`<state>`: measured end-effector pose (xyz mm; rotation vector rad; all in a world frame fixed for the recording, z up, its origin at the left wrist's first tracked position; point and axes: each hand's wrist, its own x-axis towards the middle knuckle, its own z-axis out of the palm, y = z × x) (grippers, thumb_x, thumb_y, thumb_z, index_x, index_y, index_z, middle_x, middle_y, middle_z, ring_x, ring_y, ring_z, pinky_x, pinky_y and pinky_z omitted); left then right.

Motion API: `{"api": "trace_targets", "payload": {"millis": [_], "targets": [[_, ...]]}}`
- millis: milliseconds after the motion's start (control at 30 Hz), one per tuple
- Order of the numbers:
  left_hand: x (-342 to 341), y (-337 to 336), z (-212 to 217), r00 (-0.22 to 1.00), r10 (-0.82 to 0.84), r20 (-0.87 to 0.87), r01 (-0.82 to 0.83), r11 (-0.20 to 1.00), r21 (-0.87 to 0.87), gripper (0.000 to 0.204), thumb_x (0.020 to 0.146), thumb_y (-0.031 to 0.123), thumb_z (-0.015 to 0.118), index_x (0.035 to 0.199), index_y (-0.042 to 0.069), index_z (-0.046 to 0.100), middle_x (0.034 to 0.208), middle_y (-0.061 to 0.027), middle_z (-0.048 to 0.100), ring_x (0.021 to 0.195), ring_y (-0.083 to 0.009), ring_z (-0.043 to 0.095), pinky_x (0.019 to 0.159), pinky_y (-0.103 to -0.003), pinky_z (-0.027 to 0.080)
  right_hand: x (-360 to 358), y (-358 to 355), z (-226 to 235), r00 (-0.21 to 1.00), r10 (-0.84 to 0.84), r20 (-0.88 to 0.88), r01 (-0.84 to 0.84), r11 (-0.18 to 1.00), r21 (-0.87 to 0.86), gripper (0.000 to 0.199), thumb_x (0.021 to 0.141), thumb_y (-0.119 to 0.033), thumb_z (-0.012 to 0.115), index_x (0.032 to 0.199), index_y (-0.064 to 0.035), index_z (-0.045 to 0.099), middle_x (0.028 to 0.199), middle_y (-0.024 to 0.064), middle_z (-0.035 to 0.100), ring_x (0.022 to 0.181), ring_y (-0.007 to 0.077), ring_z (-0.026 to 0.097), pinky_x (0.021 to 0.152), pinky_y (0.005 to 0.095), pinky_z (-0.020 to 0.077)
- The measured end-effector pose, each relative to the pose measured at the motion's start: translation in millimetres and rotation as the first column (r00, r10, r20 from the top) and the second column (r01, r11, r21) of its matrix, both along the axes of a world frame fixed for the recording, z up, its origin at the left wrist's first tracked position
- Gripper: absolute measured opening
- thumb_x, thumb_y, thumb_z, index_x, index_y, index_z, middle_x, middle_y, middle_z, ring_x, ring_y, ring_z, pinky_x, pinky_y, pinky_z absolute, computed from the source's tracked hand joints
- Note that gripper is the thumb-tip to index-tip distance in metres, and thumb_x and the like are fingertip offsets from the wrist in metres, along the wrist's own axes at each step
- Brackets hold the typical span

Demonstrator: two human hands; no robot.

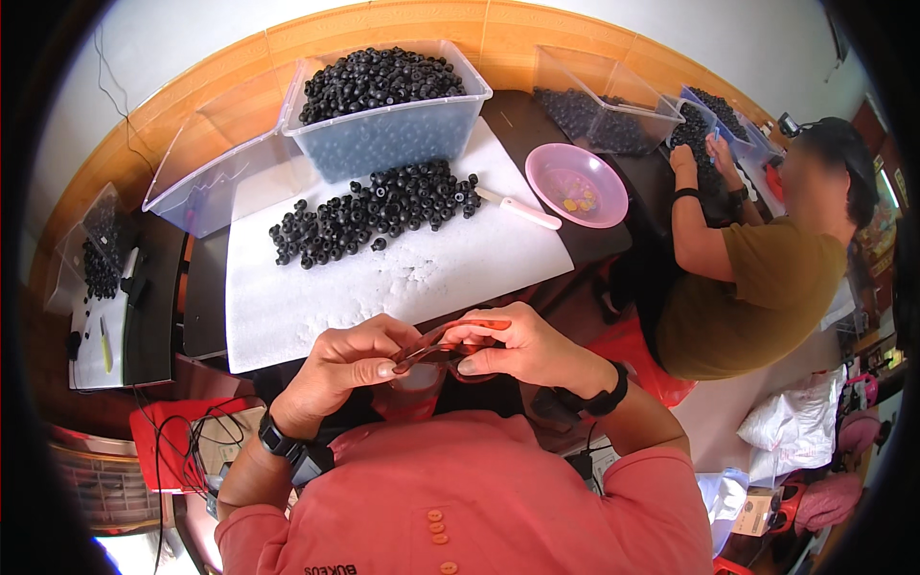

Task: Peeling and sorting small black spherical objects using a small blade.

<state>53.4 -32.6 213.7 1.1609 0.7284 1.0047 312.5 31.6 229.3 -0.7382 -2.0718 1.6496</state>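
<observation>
Head view: at lower centre of the frame the left hand (350, 369) and right hand (517, 347) each close their grip on a thin reddish-brown strip (443, 337), whose long axis runs from lower left to upper right between the fingertips; both hands are equally near it. Above them, the loose black beads (374, 213) lie on a white sheet (383, 278) on the bench, well apart from both hands. Further up, a clear bin (383, 134) holds more black beads, and a pink bowl (576, 184) at upper right holds a few small yellowish pieces.
</observation>
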Motion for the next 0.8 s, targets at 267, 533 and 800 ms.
{"api": "trace_targets", "payload": {"millis": [267,533,800], "targets": [[1,5,6,0.991,-0.136,-0.008,0.136,0.99,0.044,0.009,0.081,-0.005,0.069,0.09,-0.002,0.071,0.096,-0.0102,0.068,0.098,-0.0225,0.061,0.094,-0.034,0.047,18,-1,18,0.997,0.004,-0.083,0.017,0.966,0.256,0.018,0.082,-0.003,0.072,0.097,0.0003,0.063,0.084,0.0037,0.067,0.077,0.0085,0.061,0.071,0.023,0.0469],[-7,3,17,0.988,-0.049,0.148,0.036,0.996,0.087,0.021,0.073,0.001,0.072,0.094,-0.001,0.069,0.1,-0.0178,0.067,0.105,-0.0302,0.062,0.095,-0.04,0.046,32,-12,35,0.978,-0.027,-0.207,0.034,0.999,0.029,0.019,0.086,0.003,0.067,0.102,0.0029,0.057,0.093,0.0109,0.065,0.086,0.0192,0.065,0.083,0.0322,0.0515],[-20,-24,88,0.955,-0.207,0.213,0.024,0.768,0.641,0.045,0.094,0.033,0.052,0.101,-0.01,0.065,0.085,-0.0249,0.069,0.07,-0.0346,0.067,0.068,-0.043,0.056,51,-17,31,0.922,-0.318,-0.219,0.328,0.945,0.008,0.015,0.09,-0.002,0.064,0.105,0.0023,0.06,0.089,0.0034,0.064,0.075,0.0083,0.058,0.07,0.022,0.0475]]}}
